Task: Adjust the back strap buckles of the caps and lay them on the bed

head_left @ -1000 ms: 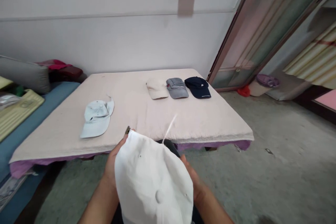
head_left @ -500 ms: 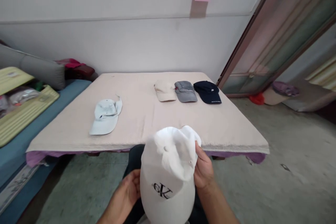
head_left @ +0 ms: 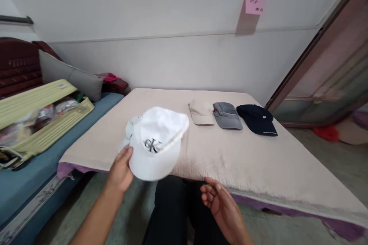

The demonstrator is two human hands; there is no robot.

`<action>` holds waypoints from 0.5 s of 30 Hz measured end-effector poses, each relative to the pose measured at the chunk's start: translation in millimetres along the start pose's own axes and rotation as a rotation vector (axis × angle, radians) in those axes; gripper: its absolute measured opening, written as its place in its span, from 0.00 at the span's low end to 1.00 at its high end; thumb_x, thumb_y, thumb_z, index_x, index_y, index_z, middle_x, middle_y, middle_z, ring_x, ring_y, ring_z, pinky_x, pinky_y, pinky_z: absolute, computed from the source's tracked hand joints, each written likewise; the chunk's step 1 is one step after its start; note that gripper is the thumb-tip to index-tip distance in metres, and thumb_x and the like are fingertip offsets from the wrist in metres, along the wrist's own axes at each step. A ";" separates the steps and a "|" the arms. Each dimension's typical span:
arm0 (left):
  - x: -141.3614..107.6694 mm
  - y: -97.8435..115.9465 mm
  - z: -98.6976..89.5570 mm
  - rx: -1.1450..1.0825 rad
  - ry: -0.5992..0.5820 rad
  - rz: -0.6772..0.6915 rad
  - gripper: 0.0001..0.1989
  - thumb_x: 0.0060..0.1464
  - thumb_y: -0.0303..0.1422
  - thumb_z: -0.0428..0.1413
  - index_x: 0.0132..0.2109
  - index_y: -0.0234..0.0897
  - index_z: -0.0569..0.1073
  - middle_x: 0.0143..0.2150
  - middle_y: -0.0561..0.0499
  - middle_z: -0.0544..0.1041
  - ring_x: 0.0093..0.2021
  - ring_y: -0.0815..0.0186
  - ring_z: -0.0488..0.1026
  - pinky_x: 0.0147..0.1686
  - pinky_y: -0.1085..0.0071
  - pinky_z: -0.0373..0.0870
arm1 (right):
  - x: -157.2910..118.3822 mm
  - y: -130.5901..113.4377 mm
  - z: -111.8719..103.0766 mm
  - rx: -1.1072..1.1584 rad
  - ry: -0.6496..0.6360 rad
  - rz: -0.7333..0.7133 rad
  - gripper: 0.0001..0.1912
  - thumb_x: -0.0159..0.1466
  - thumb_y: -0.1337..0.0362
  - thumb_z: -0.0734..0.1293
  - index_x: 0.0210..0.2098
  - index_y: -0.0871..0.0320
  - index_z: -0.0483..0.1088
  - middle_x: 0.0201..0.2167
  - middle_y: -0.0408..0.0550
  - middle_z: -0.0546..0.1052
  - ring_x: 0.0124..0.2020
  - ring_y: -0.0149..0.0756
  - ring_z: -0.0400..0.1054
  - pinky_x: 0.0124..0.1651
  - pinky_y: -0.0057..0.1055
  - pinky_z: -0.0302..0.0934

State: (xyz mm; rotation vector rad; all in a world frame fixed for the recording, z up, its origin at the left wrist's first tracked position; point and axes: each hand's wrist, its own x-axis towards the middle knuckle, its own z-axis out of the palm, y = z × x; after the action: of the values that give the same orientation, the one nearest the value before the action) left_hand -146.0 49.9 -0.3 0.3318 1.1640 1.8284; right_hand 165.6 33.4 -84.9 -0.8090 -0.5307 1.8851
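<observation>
My left hand [head_left: 122, 168] grips a white baseball cap [head_left: 156, 141] by the left edge of its brim. The cap hangs over the table's front edge, with its dark letter logo facing me and the brim pointing down toward me. Behind it a pale blue cap [head_left: 132, 124] lies on the table, mostly covered from view. My right hand [head_left: 220, 204] is empty above my lap, its fingers loosely curled and apart. Farther right, a beige cap [head_left: 201, 113], a grey cap [head_left: 227, 116] and a navy cap [head_left: 257, 119] lie in a row.
A pale cloth covers the table [head_left: 230, 153], with purple fabric below its edge. To the left is a blue mattress [head_left: 110, 101] bearing a yellow case [head_left: 37, 103] of bagged items and a grey cushion [head_left: 71, 72]. A pink note [head_left: 255, 4] is taped on the wall.
The white cap has moved up and left from my lap toward the table, carried by my left hand. My right hand has let go of it. The view has turned left.
</observation>
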 end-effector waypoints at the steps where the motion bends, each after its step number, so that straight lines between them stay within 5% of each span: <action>1: 21.2 10.9 1.1 0.005 0.019 0.056 0.12 0.49 0.29 0.62 0.43 0.33 0.77 0.40 0.46 0.82 0.39 0.61 0.78 0.40 0.70 0.75 | 1.3 3.2 -1.2 -0.015 0.006 0.001 0.17 0.62 0.53 0.66 0.45 0.58 0.73 0.33 0.51 0.78 0.30 0.35 0.70 0.33 0.30 0.60; 4: 83.1 29.8 -6.6 0.032 0.180 0.157 0.09 0.55 0.27 0.56 0.43 0.37 0.76 0.40 0.51 0.81 0.40 0.66 0.77 0.42 0.71 0.73 | 5.3 8.8 -0.5 -0.033 0.018 0.009 0.18 0.61 0.53 0.67 0.43 0.58 0.73 0.32 0.50 0.77 0.29 0.35 0.68 0.32 0.31 0.59; 8: 144.3 20.6 -40.5 0.157 0.375 0.083 0.10 0.58 0.28 0.54 0.47 0.34 0.73 0.44 0.48 0.77 0.40 0.65 0.75 0.41 0.67 0.74 | 9.0 9.2 2.3 -0.037 0.021 0.022 0.17 0.60 0.53 0.68 0.43 0.59 0.73 0.31 0.51 0.76 0.27 0.34 0.67 0.31 0.31 0.59; 11: 166.1 5.9 -69.3 0.285 0.476 -0.019 0.15 0.59 0.34 0.55 0.52 0.34 0.70 0.50 0.44 0.73 0.44 0.60 0.73 0.42 0.59 0.73 | 10.5 8.6 2.2 -0.039 0.028 0.032 0.16 0.60 0.54 0.69 0.42 0.59 0.73 0.31 0.51 0.76 0.26 0.33 0.66 0.31 0.31 0.59; 15: 174.0 -1.9 -97.1 0.431 0.466 -0.096 0.17 0.59 0.36 0.54 0.54 0.35 0.68 0.53 0.44 0.71 0.47 0.58 0.72 0.44 0.56 0.72 | 11.5 9.3 2.1 -0.043 0.016 0.037 0.16 0.57 0.55 0.71 0.41 0.59 0.74 0.29 0.50 0.76 0.25 0.32 0.65 0.29 0.30 0.58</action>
State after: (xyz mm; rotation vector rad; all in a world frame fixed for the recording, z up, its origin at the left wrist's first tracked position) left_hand -301.3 134.1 -92.4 0.0841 1.8715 1.6019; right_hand 154.9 39.9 -93.2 -0.8667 -0.5511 1.9049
